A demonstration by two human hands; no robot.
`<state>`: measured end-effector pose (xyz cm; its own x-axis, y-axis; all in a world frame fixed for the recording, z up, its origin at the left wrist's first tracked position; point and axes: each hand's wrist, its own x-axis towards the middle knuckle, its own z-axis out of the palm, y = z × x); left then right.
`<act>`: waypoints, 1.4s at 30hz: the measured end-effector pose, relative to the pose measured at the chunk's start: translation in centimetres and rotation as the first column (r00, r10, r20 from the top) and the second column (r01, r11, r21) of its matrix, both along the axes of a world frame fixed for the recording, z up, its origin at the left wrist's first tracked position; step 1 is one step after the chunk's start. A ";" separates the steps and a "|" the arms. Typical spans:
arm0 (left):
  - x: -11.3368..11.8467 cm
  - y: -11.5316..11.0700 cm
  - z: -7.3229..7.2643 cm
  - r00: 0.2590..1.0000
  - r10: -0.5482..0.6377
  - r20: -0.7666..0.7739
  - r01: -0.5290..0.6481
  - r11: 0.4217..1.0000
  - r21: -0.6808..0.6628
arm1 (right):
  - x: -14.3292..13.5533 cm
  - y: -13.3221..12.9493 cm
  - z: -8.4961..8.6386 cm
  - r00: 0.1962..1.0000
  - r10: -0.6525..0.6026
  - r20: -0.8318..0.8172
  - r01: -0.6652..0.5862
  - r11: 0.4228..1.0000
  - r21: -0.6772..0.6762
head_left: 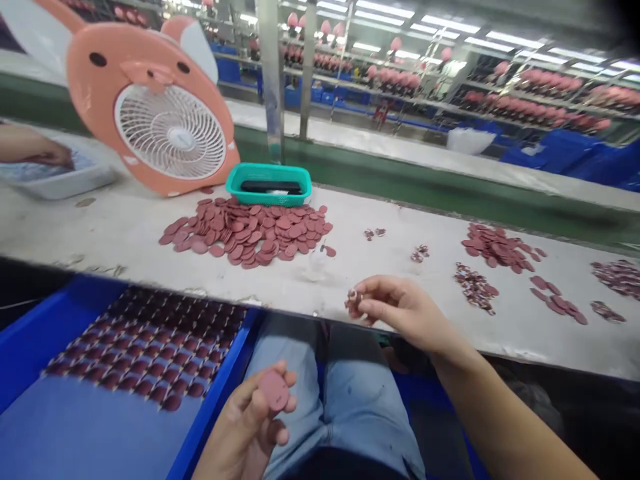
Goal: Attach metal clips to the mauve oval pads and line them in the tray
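My left hand (245, 420), low in front of my lap, is closed on a flat reddish-pink oval piece (274, 391), gripped between thumb and fingers. Over the table's front edge, my right hand (395, 307) pinches a small shiny metallic-and-pink part (354, 301). Beyond my hands lies a large pile of reddish-pink ovals (255, 230). Small clusters of shiny parts (420, 253) sit on the table to the right of the pile.
A pink fan (173, 133) stands at the back left beside a teal basket (270, 199). A blue bin (200, 427) with rows of dark red pieces is at lower left. More ovals (500, 248) lie at right. Another person's hand (50, 152) reaches into a white tray (75, 183).
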<state>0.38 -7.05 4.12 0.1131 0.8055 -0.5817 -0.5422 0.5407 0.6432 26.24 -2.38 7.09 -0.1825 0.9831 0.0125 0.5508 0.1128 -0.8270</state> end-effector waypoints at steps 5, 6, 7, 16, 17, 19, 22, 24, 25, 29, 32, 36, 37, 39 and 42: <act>0.1 -0.5 0.8 0.993 -0.116 0.033 0.117 0.993 -0.019 | -6.7 -3.7 -0.1 0.847 0.020 -0.531 -0.088 0.991 -0.102; 0.0 -0.5 0.8 0.989 -0.141 0.045 0.142 0.990 -0.002 | -7.5 -4.0 0.0 0.858 0.020 -0.514 -0.067 0.995 -0.074; -0.1 -0.6 0.7 0.985 -0.163 0.058 0.162 0.987 0.014 | -7.9 -4.2 0.1 0.876 0.023 -0.482 -0.050 0.998 -0.043; -1.1 -0.5 -0.5 0.953 -0.243 0.179 0.237 0.970 0.054 | -8.2 -4.3 0.9 0.933 0.128 -0.337 -0.124 0.992 0.035; -1.1 -0.5 -0.6 0.954 -0.242 0.177 0.237 0.970 0.051 | -8.2 -4.2 0.9 0.933 0.139 -0.331 -0.133 0.990 0.040; -1.1 -0.5 -0.7 0.954 -0.245 0.174 0.241 0.969 0.043 | -8.2 -4.1 1.0 0.931 0.162 -0.326 -0.155 0.987 0.048; -1.2 -0.5 -0.7 0.953 -0.253 0.165 0.251 0.967 0.030 | -8.0 -3.9 0.9 0.932 0.192 -0.306 -0.183 0.981 0.058; -1.2 -0.5 -0.6 0.954 -0.255 0.159 0.256 0.967 0.018 | -7.8 -3.9 0.8 0.934 0.208 -0.289 -0.196 0.978 0.070; -1.1 -0.5 -0.6 0.953 -0.261 0.157 0.262 0.965 0.013 | -7.7 -3.9 0.7 0.934 0.216 -0.284 -0.202 0.976 0.078; -1.0 -0.4 -0.4 0.947 -0.287 0.143 0.290 0.957 0.002 | -7.4 -4.1 0.7 0.933 0.242 -0.268 -0.221 0.970 0.106; -0.9 -0.3 -0.4 0.947 -0.289 0.138 0.293 0.956 -0.008 | -7.3 -4.0 0.8 0.935 0.255 -0.246 -0.233 0.966 0.116; -0.9 -0.2 -0.4 0.948 -0.282 0.147 0.287 0.958 -0.014 | -7.4 -3.8 1.3 0.939 0.286 -0.191 -0.254 0.951 0.176; -0.8 -0.3 -0.3 0.948 -0.280 0.154 0.285 0.958 -0.014 | -7.4 -3.7 1.3 0.939 0.294 -0.180 -0.260 0.947 0.189; -0.8 -0.4 -0.3 0.948 -0.270 0.171 0.277 0.961 -0.018 | -7.5 -3.7 1.3 0.936 0.310 -0.164 -0.277 0.941 0.196; -0.7 -0.5 -0.3 0.951 -0.243 0.193 0.255 0.966 -0.042 | -7.6 -3.7 1.1 0.933 0.328 -0.147 -0.300 0.936 0.184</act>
